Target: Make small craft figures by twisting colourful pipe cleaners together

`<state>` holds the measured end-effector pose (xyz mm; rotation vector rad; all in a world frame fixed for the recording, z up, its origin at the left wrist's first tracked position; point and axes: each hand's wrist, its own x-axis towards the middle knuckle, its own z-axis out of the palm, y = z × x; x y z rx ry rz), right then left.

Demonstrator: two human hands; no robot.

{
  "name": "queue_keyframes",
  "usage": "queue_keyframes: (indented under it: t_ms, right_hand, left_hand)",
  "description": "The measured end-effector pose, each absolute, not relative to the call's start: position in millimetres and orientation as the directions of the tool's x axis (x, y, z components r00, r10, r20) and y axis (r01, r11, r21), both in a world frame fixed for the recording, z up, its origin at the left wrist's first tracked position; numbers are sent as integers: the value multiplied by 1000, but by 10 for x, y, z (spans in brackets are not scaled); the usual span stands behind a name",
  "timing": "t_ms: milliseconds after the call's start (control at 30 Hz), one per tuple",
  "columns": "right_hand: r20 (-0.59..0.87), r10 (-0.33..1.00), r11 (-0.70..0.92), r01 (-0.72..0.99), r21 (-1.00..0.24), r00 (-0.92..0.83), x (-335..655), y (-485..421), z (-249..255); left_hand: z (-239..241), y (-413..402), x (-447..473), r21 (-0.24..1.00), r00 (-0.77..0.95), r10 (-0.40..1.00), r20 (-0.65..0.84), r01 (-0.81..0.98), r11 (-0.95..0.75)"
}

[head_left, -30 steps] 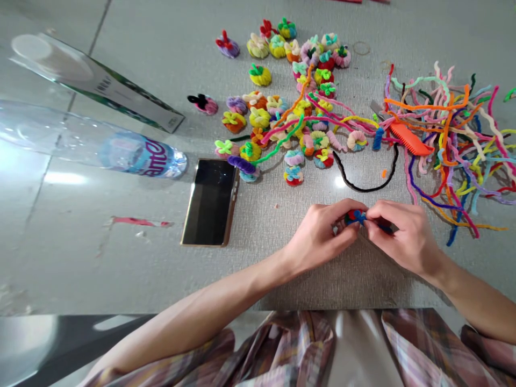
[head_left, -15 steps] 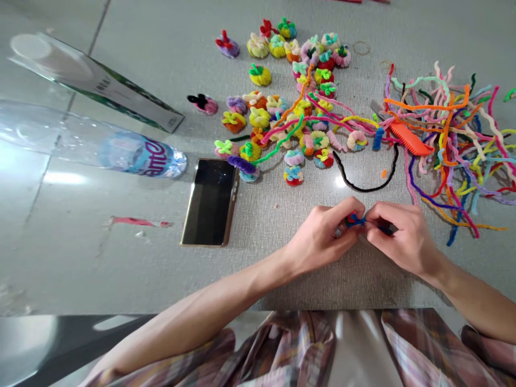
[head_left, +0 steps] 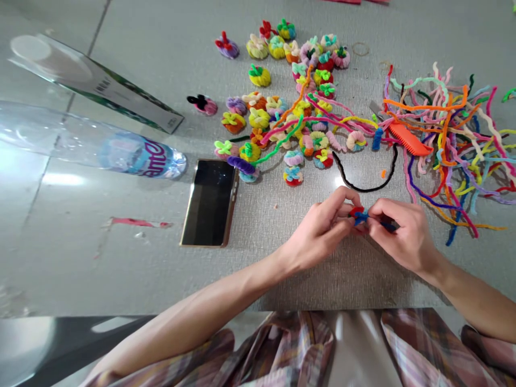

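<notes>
Between my fingertips is a small red and blue pipe-cleaner piece (head_left: 358,215), partly covered by the fingers. My left hand (head_left: 324,228) is closed on its left side. My right hand (head_left: 403,231) pinches a dark blue pipe-cleaner end that comes out of the piece and runs under the fingers. A black pipe cleaner (head_left: 365,190) lies curved on the table just beyond both hands. Past it sit many small finished pipe-cleaner pieces (head_left: 293,176) in mixed colours, rolled round with little leaf-like loops on top.
Loose pipe cleaners (head_left: 447,134) lie tangled at the right, with an orange-handled cutter or comb-like tool (head_left: 407,138) beside them. To the left are a phone (head_left: 209,204), a clear plastic bottle (head_left: 121,153) and a carton (head_left: 108,88). Torn red tape (head_left: 137,221) sticks to the table.
My left fingers have loosened and shifted a little up, so more of the red and blue piece shows. My right hand keeps its pinch in nearly the same place.
</notes>
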<state>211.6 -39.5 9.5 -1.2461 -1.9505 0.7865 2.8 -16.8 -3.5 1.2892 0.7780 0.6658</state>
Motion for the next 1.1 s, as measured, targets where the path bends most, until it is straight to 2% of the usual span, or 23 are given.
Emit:
queue_keyframes:
  t_ms: [133,333,567,833,1100]
  right_hand:
    - [296,909,414,539,-734,-294,2120,-395,68]
    - [413,846,532,588,-610,-337,2121,-379,40]
    - [390,830,557,565,-608,-399,2120,-352,61]
    - [329,758,637,527,-563,-564,2175,-302,116]
    - [257,748,617,497,-610,-612,2242,-285,173]
  left_hand:
    - [-70,-155,45,944,582,788,-202,-100,316]
    - [-42,-176,44,953,564,789,-242,-16,304]
    - [-10,-176,46,960,543,798,-260,53,277]
    - [-4,-155,59,935,562,775,-290,-7,355]
    - [55,-160,36,964,590,769,-244,61,260]
